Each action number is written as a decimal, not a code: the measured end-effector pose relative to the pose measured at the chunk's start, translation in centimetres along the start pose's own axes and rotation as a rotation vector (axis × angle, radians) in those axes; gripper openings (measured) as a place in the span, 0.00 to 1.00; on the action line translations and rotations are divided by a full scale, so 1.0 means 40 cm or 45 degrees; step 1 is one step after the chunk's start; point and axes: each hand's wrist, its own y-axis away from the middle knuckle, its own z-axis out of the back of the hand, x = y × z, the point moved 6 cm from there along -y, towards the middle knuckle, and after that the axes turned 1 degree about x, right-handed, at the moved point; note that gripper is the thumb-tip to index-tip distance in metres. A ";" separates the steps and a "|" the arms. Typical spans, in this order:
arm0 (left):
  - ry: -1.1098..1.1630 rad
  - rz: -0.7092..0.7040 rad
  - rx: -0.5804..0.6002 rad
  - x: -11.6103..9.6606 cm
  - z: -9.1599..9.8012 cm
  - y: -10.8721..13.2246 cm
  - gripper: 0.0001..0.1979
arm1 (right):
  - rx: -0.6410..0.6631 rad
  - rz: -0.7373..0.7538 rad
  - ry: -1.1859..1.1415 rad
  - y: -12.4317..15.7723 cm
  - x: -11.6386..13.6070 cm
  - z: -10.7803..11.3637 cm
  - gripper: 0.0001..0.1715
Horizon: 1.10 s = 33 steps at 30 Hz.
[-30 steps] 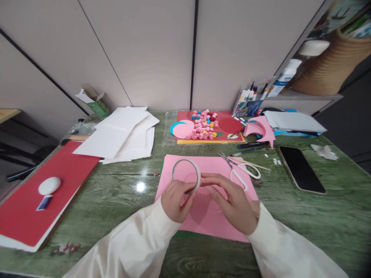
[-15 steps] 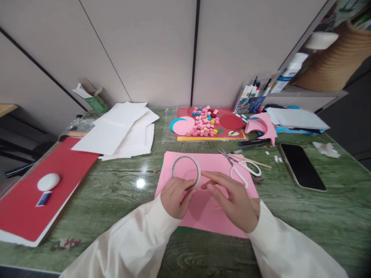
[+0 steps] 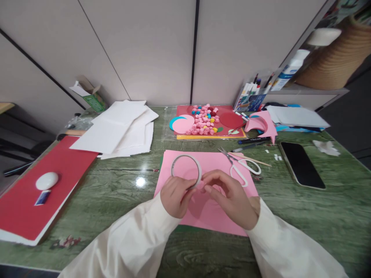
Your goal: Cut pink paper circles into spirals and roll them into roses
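Observation:
My left hand [image 3: 176, 197] grips the lower right rim of a roll of white tape [image 3: 174, 164], held upright above a pink sheet of paper [image 3: 226, 216]. At the roll's right edge, my right hand [image 3: 227, 197] has its index finger and thumb curled close together. Anything between those fingertips is too small to make out. Scissors with white handles [image 3: 242, 170] rest partly on the sheet's upper right part, close beyond my right hand. A thin wooden stick [image 3: 255, 160] lies beside them.
Behind the sheet, small pink paper pieces [image 3: 203, 123] lie on a red, plastic-covered stack. To the right are a phone [image 3: 303, 165] and a pink cut paper scrap [image 3: 265, 123]. On the left are white sheets [image 3: 113, 125] and a red board [image 3: 55, 170] bearing a white oval object [image 3: 46, 180].
My right fingers have bent inward, bringing the index fingertip nearer the thumb at the tape roll's edge. My left hand keeps its hold on the roll.

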 end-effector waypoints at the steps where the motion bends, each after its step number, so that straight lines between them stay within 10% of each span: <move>1: -0.002 0.006 0.007 0.002 -0.001 0.001 0.10 | 0.015 0.028 -0.005 -0.001 0.004 -0.002 0.04; 18: 0.006 0.041 0.001 0.005 0.001 0.001 0.11 | 0.032 -0.139 -0.036 0.004 -0.006 0.005 0.15; 24: 0.015 0.035 0.041 0.003 -0.004 0.003 0.12 | -0.002 -0.008 -0.039 -0.001 0.002 0.005 0.03; 33: -0.043 -0.002 -0.004 -0.006 0.006 -0.009 0.12 | -0.090 0.177 0.397 0.005 0.019 0.008 0.18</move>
